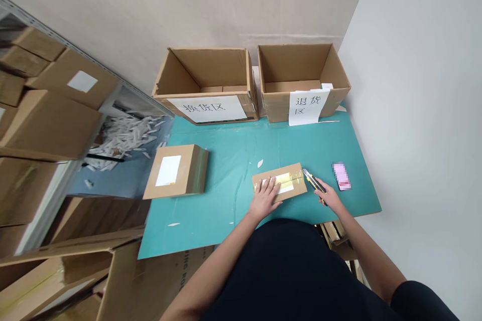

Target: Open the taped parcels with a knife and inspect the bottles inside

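Observation:
My left hand [264, 198] lies flat on a small taped cardboard parcel [280, 183], fingers spread over its near edge. The parcel carries a white-and-yellow label under clear tape. My right hand [327, 195] grips a yellow-and-black utility knife [314, 181], with its metal tip at the parcel's right corner. Both rest on a teal table board [218, 200]. A second cardboard parcel [176, 171] with a white label lies to the left. A pink object [341, 176], blurred and possibly a phone, lies to the right of my right hand.
Two open cardboard boxes [206, 85] [303, 83] with paper signs stand along the board's far edge by the wall. Stacked cartons [45, 110] and white scraps in a bin fill the left side. Flattened cardboard [150, 281] lies below the board's near left edge.

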A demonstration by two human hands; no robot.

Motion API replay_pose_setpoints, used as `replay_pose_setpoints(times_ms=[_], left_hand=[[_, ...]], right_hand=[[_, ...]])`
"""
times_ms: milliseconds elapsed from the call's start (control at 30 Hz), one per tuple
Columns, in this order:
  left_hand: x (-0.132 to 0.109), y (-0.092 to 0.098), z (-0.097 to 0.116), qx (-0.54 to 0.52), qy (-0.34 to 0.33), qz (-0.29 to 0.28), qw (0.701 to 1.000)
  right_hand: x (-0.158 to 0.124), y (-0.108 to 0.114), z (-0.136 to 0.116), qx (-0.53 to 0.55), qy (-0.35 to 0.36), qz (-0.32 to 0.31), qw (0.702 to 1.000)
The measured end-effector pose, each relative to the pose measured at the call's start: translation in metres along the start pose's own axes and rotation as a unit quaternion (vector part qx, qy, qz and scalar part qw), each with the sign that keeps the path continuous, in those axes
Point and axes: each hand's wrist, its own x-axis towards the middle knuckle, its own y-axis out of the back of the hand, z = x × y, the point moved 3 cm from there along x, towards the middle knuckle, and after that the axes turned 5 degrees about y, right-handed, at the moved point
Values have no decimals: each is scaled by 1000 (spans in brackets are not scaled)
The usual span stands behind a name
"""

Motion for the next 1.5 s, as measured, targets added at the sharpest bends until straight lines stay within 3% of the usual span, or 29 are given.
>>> replay_pose_setpoints(times_ms=[433,800,1033,1233,1500], left_hand=[[0,-1,0,-3,-2,-2,1000],[1,0,-2,-6,5,-5,1000],[-2,3,-4,-7,-3,-7,1000],[-2,3,-3,-7,-9,-7,1000],[-3,1,-3,-14,-18,14,1000]], right_hand=[[-3,6,-6,21,-17,-40,999],[-19,-1,4,30,-61,-39,997],[-32,7,10,58,-70,-58,994],[-20,8,5,74,-32,-1,997],[0,-9,5,65,-17,-23,997]])
